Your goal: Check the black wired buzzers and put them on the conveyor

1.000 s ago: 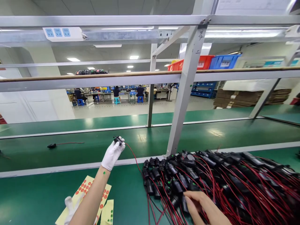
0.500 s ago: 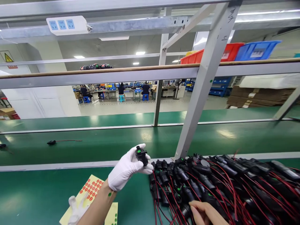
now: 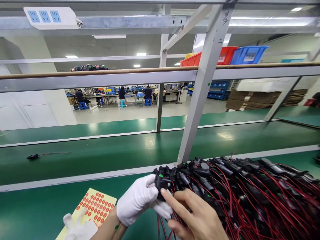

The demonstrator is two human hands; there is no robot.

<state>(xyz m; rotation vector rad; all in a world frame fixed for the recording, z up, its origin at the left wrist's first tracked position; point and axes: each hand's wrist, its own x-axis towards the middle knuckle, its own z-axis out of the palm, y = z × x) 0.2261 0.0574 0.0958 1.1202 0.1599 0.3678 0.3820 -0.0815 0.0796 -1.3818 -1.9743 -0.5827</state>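
My left hand [image 3: 140, 200], in a white glove, grips a small black plastic fitting [image 3: 161, 186] with short pipe ends and a green dot on top. My right hand [image 3: 197, 213] is bare. Its index fingertip touches the fitting's lower front, with the fingers apart; what lies under that fingertip is hidden. Just behind and to the right of both hands spreads a large heap of black parts with red wires [image 3: 240, 190]. Left of my left forearm is a pale yellow sheet of round red stickers [image 3: 96, 205], partly covered by an empty white glove [image 3: 80, 230].
A slanted metal post [image 3: 197, 100] rises behind the heap. Farther back on the green surface lies one black part with a red wire [image 3: 32, 156]. Overhead, a shelf carries red and blue bins [image 3: 248, 55]. People sit working in the far background.
My right hand has come up from the heap's front to the fitting in my left hand. My left hand has lowered slightly, still gripping it. The view has shifted right.
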